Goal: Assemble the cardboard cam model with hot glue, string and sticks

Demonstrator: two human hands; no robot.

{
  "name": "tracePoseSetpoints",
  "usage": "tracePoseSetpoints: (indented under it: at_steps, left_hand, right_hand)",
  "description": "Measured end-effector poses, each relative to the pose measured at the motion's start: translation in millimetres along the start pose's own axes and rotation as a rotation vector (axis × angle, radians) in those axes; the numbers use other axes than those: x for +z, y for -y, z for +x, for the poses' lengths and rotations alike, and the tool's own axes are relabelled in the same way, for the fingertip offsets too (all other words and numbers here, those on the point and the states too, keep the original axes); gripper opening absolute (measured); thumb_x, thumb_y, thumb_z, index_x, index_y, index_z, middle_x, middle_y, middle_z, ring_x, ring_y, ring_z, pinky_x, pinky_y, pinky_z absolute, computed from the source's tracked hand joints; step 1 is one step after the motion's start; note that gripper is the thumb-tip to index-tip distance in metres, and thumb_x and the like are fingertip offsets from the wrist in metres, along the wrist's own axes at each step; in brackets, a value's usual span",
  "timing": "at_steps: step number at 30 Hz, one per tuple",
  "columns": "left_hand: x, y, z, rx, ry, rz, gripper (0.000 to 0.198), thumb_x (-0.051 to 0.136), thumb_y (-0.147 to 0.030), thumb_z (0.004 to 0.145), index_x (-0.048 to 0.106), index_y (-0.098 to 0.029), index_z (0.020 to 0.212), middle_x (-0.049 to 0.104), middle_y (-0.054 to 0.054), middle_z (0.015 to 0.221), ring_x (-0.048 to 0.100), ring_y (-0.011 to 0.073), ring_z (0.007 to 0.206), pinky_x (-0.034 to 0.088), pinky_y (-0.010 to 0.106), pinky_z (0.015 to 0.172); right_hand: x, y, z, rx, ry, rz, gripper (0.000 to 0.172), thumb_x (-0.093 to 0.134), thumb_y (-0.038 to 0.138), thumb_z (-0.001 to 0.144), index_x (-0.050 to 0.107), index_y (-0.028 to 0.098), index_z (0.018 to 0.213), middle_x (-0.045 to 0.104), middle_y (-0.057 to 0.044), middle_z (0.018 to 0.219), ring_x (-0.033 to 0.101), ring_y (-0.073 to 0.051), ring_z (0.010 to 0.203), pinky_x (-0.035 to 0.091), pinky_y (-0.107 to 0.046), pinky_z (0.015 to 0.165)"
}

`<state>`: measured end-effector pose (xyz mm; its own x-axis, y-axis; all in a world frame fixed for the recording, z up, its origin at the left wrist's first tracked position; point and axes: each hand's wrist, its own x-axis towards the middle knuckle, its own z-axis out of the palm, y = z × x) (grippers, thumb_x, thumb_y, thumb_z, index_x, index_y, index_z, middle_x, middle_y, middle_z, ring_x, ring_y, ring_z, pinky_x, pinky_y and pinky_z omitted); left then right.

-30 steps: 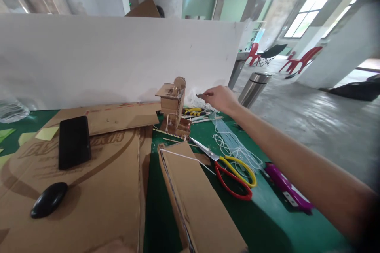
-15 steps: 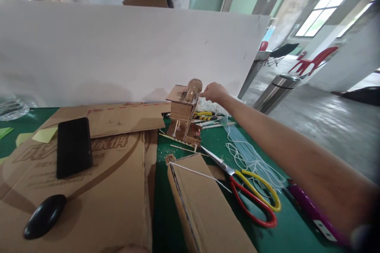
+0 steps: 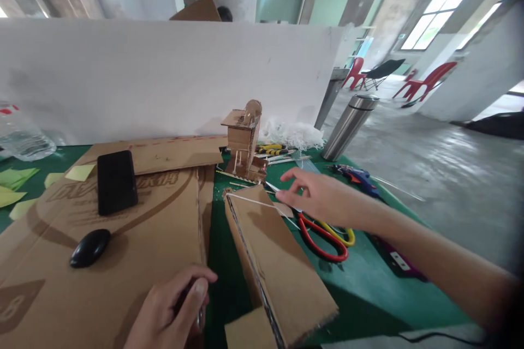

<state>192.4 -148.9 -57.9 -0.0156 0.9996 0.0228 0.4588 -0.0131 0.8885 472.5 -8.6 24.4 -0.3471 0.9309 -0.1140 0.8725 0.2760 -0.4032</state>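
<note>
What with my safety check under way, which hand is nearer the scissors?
Right. The right hand is over the scissors, partly hiding them; the left hand is farther off, left of the long cardboard piece.

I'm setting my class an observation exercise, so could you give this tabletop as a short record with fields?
Left hand: curled over cardboard sheet; contents unclear
Right hand: fingers apart, above scissors
Scissors: red and yellow handles, partly hidden by right hand
Long cardboard piece: on green table, left of scissors; white string across far end
Cardboard model: upright, before white partition
Phone, mouse: on cardboard sheet
Steel flask: right of model
</note>
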Motion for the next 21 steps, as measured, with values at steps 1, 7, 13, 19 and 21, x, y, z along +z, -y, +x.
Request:
tracePoseSetpoints:
  at_steps: [1, 7, 13, 19, 21]
  left_hand:
    - [-0.1, -1, 0, 0.033, 0.018, 0.062, 0.039, 0.048, -0.055, 0.094, 0.072, -0.025, 0.091, 0.065, -0.004, 0.063, 0.059, 0.0105, 0.051, 0.047, 0.016, 0.052]
    - [0.0, -2, 1, 0.144, 0.072, 0.320, 0.032, 0.045, -0.045, 0.097, 0.070, -0.026, 0.097, 0.075, -0.003, 0.081, 0.069, 0.0144, 0.074, 0.050, 0.018, 0.068]
    - [0.6, -2, 0, 0.150, 0.083, 0.342, 0.032, 0.043, -0.043, 0.099, 0.070, -0.027, 0.105, 0.075, -0.004, 0.083, 0.071, 0.0142, 0.078, 0.051, 0.019, 0.069]
    - [1.5, 1, -2, 0.172, 0.069, 0.360, 0.031, 0.045, -0.043, 0.097, 0.071, -0.026, 0.101, 0.076, -0.003, 0.085, 0.071, 0.0141, 0.077, 0.052, 0.018, 0.070]
    - [1.9, 3, -2, 0.160, 0.070, 0.365, 0.032, 0.045, -0.044, 0.097, 0.071, -0.027, 0.101, 0.076, -0.004, 0.083, 0.071, 0.0136, 0.073, 0.052, 0.018, 0.067]
  right_hand:
    - [9, 9, -14, -0.005, 0.013, -0.026, 0.073, 0.040, 0.073, 0.089, 0.049, 0.017, 0.135, 0.073, -0.014, 0.110, 0.071, -0.024, 0.075, 0.050, -0.033, 0.061]
    - [40, 58, -43, -0.039, -0.072, -0.327, 0.094, 0.042, 0.077, 0.083, 0.033, 0.010, 0.149, 0.069, -0.023, 0.114, 0.070, -0.042, 0.093, 0.052, -0.047, 0.072]
    - [43, 75, -32, -0.038, -0.027, -0.412, 0.099, 0.040, 0.076, 0.085, 0.027, 0.004, 0.152, 0.072, -0.025, 0.104, 0.070, -0.043, 0.092, 0.053, -0.049, 0.072]
    - [46, 81, -31, -0.020, -0.009, -0.428, 0.106, 0.042, 0.077, 0.084, 0.024, -0.002, 0.152, 0.073, -0.026, 0.092, 0.071, -0.041, 0.088, 0.053, -0.043, 0.067]
    - [45, 82, -32, -0.015, -0.005, -0.415, 0.101, 0.045, 0.071, 0.085, 0.021, 0.000, 0.153, 0.073, -0.025, 0.095, 0.071, -0.041, 0.090, 0.052, -0.044, 0.067]
